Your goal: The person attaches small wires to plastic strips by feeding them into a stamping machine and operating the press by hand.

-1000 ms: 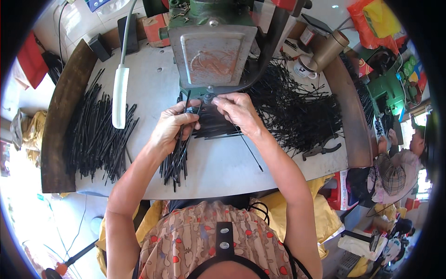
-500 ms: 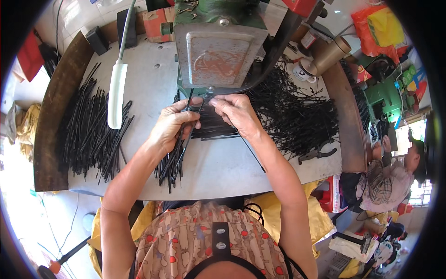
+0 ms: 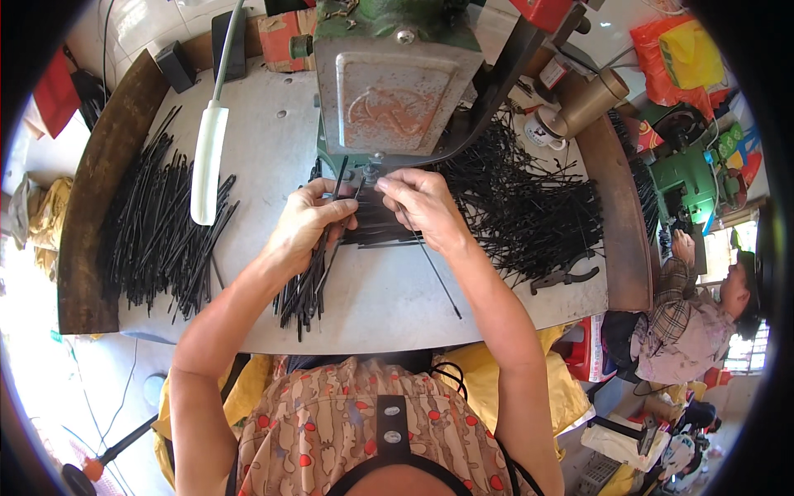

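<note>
Under the green and grey machine, both my hands work close to its small metal tool end. My left hand is closed on a loose bundle of thin black rods, whose lower ends fan out over the grey tabletop. One rod of the bundle sticks up past my thumb. Just right of the tool, my right hand pinches a single thin black rod that slants down and right over the table. More black rods lie flat between my hands.
A heap of black rods lies at the left, beneath a white lamp. A larger tangled heap fills the right, with pliers, a white mug and a gold-coloured cylinder. Raised side boards edge the table. Another person sits far right.
My left fingers have drawn back slightly from the machine's tool end. The rod in my right hand has swung left at its lower end, and more of it shows beside my forearm.
</note>
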Demonstrator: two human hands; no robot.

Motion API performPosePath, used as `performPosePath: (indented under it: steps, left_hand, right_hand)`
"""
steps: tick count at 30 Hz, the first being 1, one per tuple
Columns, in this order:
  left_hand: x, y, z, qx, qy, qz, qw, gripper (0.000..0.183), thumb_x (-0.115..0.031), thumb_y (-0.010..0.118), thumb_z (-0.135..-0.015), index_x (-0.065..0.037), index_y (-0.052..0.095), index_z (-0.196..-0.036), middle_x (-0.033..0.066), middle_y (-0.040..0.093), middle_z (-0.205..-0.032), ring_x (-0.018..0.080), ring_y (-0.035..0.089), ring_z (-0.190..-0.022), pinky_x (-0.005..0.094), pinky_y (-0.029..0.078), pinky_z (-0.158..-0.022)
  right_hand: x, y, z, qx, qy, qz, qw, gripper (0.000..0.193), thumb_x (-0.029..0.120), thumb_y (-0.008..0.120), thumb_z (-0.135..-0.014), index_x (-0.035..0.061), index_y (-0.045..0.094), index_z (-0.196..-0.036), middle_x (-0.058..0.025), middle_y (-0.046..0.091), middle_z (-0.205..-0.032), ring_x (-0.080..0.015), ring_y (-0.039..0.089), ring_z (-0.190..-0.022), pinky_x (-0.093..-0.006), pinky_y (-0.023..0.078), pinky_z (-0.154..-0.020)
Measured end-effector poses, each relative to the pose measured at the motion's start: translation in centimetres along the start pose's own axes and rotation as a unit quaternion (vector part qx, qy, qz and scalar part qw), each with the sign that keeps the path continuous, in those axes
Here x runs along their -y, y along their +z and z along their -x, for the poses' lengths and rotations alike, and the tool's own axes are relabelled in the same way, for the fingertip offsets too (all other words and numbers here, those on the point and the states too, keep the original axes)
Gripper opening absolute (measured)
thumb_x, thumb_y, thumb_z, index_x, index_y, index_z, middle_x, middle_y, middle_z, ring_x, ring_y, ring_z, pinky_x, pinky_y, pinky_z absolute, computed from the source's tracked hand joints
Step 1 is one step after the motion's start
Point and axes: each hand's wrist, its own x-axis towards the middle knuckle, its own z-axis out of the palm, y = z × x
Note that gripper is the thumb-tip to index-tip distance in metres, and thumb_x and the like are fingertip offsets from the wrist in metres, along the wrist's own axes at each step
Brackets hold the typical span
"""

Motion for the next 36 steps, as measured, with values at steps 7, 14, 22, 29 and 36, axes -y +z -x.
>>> performPosePath:
  steps: [7,14,22,29,36]
  left_hand:
    - [-0.1,0.4,0.2,-0.011,0.007,-0.006,1.000,0.015,-0.009,0.059,-0.078,-0.004,0.045,-0.080,0.0063,0.054,-0.062,0.0063,0.041,-0.039,0.0181,0.030,-0.035]
    - [0.7,1.0,-0.8,-0.021,0.035,0.013,0.999,0.016,-0.009,0.060,-0.078,-0.003,0.045,-0.081,0.0061,0.054,-0.062,0.0061,0.041,-0.041,0.0180,0.030,-0.035]
    - [1.0,1.3,-1.1,-0.036,0.060,0.006,0.998,0.016,-0.008,0.061,-0.077,-0.003,0.046,-0.082,0.0062,0.055,-0.063,0.0062,0.041,-0.041,0.0181,0.030,-0.036]
    - [0.7,1.4,-1.3,-0.052,0.056,0.006,0.997,0.017,-0.007,0.061,-0.076,-0.003,0.046,-0.082,0.0053,0.054,-0.061,0.0063,0.041,-0.040,0.0186,0.029,-0.036]
    - [0.1,1.3,-1.3,-0.057,0.031,0.023,0.998,0.017,-0.006,0.061,-0.076,-0.003,0.045,-0.078,0.0060,0.053,-0.059,0.0065,0.038,-0.039,0.0190,0.028,-0.034]
  right_hand:
    - [-0.6,0.0,0.5,0.037,-0.011,-0.064,0.997,0.014,0.013,0.054,-0.083,-0.0004,0.055,-0.078,-0.0016,0.050,-0.063,-0.0027,0.039,-0.043,-0.0164,0.028,-0.036]
    - [-0.8,1.2,0.0,0.000,-0.044,-0.077,0.996,0.014,0.012,0.053,-0.082,-0.0012,0.054,-0.076,-0.0027,0.050,-0.061,-0.0048,0.042,-0.043,-0.0180,0.030,-0.035]
    - [-1.0,1.6,-0.2,-0.018,-0.057,-0.077,0.995,0.015,0.011,0.052,-0.082,-0.0029,0.054,-0.076,-0.0041,0.051,-0.061,-0.0068,0.043,-0.042,-0.0201,0.031,-0.034]
    - [-1.1,1.8,-0.4,-0.024,-0.063,-0.076,0.995,0.015,0.010,0.053,-0.081,-0.0036,0.054,-0.074,-0.0046,0.051,-0.060,-0.0074,0.044,-0.041,-0.0206,0.031,-0.033]
    - [-0.5,1.7,0.1,-0.017,-0.044,-0.022,0.999,0.018,0.014,0.053,-0.082,-0.0022,0.055,-0.075,-0.0056,0.054,-0.063,-0.0077,0.047,-0.043,-0.0193,0.034,-0.035]
